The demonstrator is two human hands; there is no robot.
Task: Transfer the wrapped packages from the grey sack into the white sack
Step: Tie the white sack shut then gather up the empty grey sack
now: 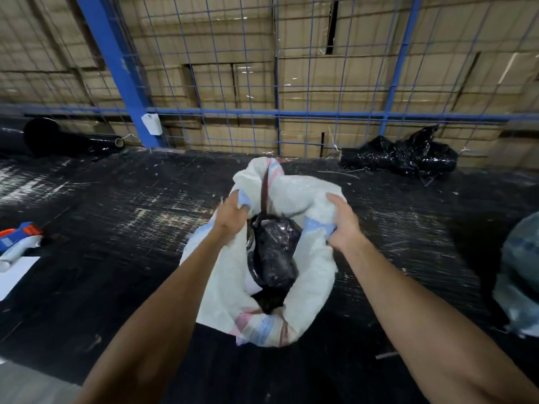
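1. The white sack stands open-mouthed near the middle of the tabletop, between the person's two hands, its rim rolled down into a thick collar.
2. The left hand grips the left side of the rim, its fingers curled over a bunched fold of the woven cloth; that grip is closed tight on the sack.
3. The right hand grips the right side of the rim in the same way, fingers curled round gathered cloth, so the mouth is held apart between the two.
4. A wrapped package lies inside the sack, below and between both hands, touching neither; it is a lumpy bundle in glossy, crinkled black film.
5. The sack is of white woven plastic with pale blue and pink stripes along its rim, and a dark strap runs down inside its far wall.
6. The grey sack sits at the right edge of the tabletop, well apart from the hands, blurred and cut off by the frame.
7. The tabletop is covered in scuffed black film with pale scratches.
8. A crumpled heap of black film lies at the far edge to the right, and a black roll at the far left corner.
9. A blue and orange tool and white sheet lie at the left edge.
10. Behind stands a blue wire mesh fence with stacked cardboard boxes beyond it.
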